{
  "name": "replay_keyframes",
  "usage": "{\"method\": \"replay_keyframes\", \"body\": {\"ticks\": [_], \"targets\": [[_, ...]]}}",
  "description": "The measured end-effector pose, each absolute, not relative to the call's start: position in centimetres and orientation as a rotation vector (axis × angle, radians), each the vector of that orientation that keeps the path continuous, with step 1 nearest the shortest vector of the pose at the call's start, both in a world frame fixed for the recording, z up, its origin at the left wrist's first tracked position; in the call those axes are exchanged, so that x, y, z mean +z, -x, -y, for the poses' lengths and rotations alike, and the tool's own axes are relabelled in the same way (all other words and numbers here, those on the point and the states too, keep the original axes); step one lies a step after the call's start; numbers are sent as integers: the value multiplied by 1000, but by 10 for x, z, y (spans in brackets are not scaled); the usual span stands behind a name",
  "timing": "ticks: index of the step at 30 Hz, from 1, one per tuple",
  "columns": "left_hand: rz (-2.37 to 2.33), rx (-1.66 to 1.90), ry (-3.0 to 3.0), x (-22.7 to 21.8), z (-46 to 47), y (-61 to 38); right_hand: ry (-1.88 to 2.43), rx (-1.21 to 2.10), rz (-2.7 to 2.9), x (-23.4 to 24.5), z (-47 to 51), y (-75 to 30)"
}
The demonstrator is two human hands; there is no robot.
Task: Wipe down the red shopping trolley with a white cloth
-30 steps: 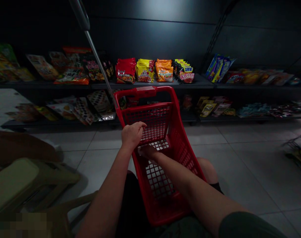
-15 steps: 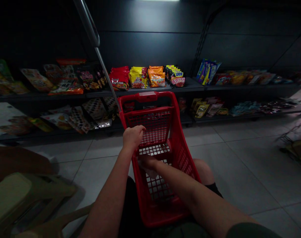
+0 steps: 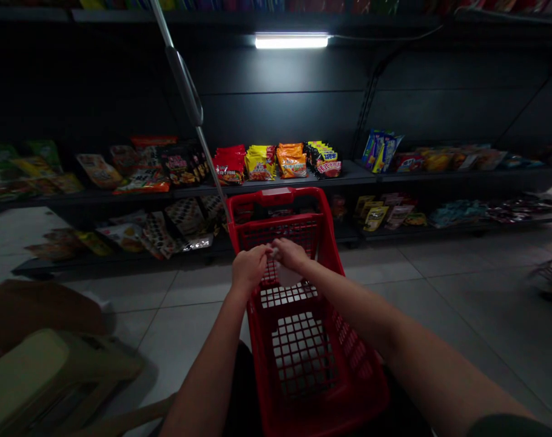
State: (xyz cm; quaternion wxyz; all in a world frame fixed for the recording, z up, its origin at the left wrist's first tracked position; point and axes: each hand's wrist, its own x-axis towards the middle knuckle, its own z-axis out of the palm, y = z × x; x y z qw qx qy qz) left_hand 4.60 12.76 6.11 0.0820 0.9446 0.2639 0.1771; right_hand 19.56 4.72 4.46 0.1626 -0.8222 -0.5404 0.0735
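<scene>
A red plastic shopping basket with a mesh floor stands tilted between my knees, its metal pull handle rising up to the left. My left hand is closed over the basket's left rim. My right hand is raised inside the basket, fingers pinched on a small pale thing that hangs just below them; I cannot make out what it is. The two hands almost touch.
Dark shelves hold noodle packets and snack bags ahead, with a lit tube lamp above. A lower shelf carries more packets. A beige plastic chair sits at my left. Grey floor tiles spread to the right.
My right hand has risen from the basket floor up beside my left hand, bringing the pale thing with it. My view has tilted upward, showing the lamp.
</scene>
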Motion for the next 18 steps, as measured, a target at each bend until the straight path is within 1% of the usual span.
{"method": "replay_keyframes", "body": {"ticks": [4, 5, 7, 9, 11, 14, 18], "targets": [[-840, 445, -2828, 64, -128, -44, 1957, -244, 1594, 70, -89, -196], [-870, 408, -2841, 65, -127, -44, 1892, -290, 1656, 73, -100, -195], [-920, 362, -2869, 65, -126, -45, 1868, -262, 1839, 77, -117, -193], [-931, 358, -2887, 64, -125, -45, 1890, -190, 1975, 79, -124, -196], [-914, 369, -2891, 63, -125, -44, 1941, -137, 1970, 81, -118, -207], [-866, 387, -2872, 62, -125, -43, 2092, -123, 1796, 86, -89, -240], [-832, 400, -2842, 64, -125, -44, 2422, -245, 1463, 94, -40, -296]]}}
